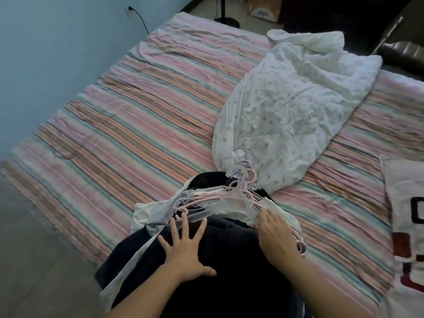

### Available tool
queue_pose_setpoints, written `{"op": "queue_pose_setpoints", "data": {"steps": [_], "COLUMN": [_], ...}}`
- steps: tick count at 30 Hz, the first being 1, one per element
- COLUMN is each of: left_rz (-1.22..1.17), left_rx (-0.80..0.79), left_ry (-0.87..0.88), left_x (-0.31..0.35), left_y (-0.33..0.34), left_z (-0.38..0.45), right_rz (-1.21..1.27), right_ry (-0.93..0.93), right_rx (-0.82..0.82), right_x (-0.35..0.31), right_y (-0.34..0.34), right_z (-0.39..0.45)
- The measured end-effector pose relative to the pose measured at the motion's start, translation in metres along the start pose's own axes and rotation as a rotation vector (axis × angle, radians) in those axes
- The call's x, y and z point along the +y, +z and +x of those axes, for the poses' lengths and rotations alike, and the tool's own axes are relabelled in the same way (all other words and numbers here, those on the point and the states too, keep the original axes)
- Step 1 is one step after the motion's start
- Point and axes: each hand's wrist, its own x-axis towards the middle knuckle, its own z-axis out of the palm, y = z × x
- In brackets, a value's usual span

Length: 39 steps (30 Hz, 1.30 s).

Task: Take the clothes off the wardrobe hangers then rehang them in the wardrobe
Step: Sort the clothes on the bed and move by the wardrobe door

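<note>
dark clothes (229, 260) under left hand (185, 251), flat | right hand (273, 228) grip state unclear, on hangers (238, 198)

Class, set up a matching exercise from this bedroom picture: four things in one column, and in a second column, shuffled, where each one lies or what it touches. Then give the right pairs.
Things
1. left hand
2. right hand
3. floral white cloth
4. bundle of hangers

Places
A. spread over the far side of the striped bed
B. lying on top of the pile of clothes at the bed's near edge
C. flat, fingers spread, on the dark garment
D. fingers at the right end of the hangers

Pairs: 1-C, 2-D, 3-A, 4-B
</note>
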Motion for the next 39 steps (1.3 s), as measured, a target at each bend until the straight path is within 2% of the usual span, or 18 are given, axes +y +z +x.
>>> {"op": "queue_pose_setpoints", "data": {"steps": [3,6,9,14,17,20,23,28,33,36,39], "left_rz": [-0.024,0.014,0.057,0.091,0.056,-0.066,-0.092,-0.144,-0.174,-0.162,-0.196], "left_rx": [0.009,0.018,0.016,-0.037,-0.118,-0.196,-0.203,-0.148,-0.078,-0.072,0.007], "left_ry": [0.004,-0.002,-0.015,-0.029,0.003,0.049,0.088,0.11,0.161,0.175,0.18], "left_x": [0.003,0.008,0.01,0.011,0.009,0.002,-0.004,-0.009,-0.017,-0.03,-0.045], "left_y": [0.014,0.024,0.031,0.034,0.025,0.011,-0.004,-0.04,-0.078,-0.096,-0.11], "left_z": [0.021,0.037,0.052,0.068,0.067,0.059,0.04,-0.005,-0.065,-0.106,-0.147], "right_rz": [-0.074,-0.105,-0.109,-0.068,-0.099,-0.004,0.074,-0.042,0.062,0.122,0.145], "right_ry": [0.054,0.085,0.108,0.139,0.141,0.161,0.189,0.196,0.12,0.08,0.037], "right_rx": [-0.049,-0.171,-0.183,-0.214,-0.307,-0.404,-0.454,-0.379,-0.293,-0.306,-0.311], "right_x": [0.012,0.017,0.02,0.023,0.029,0.028,0.018,-0.006,-0.053,-0.081,-0.113], "right_y": [0.023,0.043,0.057,0.081,0.078,0.056,0.027,-0.026,-0.083,-0.109,-0.132], "right_z": [-0.001,-0.004,0.003,0.009,0.01,0.017,0.019,0.002,-0.025,-0.051,-0.074]}}
